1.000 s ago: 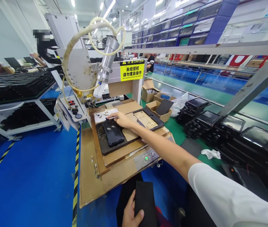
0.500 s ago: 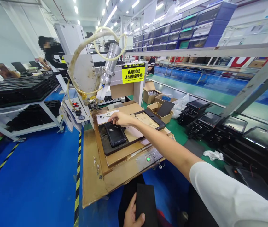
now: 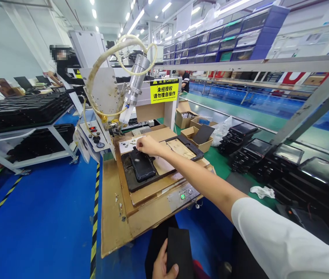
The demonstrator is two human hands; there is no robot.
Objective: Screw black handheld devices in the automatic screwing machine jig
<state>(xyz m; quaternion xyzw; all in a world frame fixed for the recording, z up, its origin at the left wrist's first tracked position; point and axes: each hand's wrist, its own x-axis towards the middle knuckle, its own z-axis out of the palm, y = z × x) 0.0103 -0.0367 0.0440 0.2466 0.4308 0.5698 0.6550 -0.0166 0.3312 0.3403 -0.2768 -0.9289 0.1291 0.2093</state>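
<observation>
My left hand (image 3: 161, 264) grips a flat black rectangular panel (image 3: 179, 250) low in the view, thumb on its face. My right hand (image 3: 147, 145) reaches out over the bench with its fingers pinched together. A small dark piece shows at the fingertips; it is too small to name. Just below that hand lies a black rectangular device (image 3: 143, 166), like a rugged handheld, set in a dark fixture tray (image 3: 129, 176). Behind it is a white sheet (image 3: 125, 146) with dark spots. A metal dispensing head (image 3: 135, 79) with pale hoses hangs tilted above.
A second fixture frame (image 3: 193, 146) sits right of the device. A control panel with a lit green button (image 3: 182, 196) is on the bench's front. Cardboard boxes (image 3: 201, 133) and stacked black devices (image 3: 257, 147) stand to the right. One person (image 3: 62, 66) works behind at left.
My right hand has shifted slightly right, its fingers now curled more tightly near the device's far end. My left hand and the panel have stayed nearly still.
</observation>
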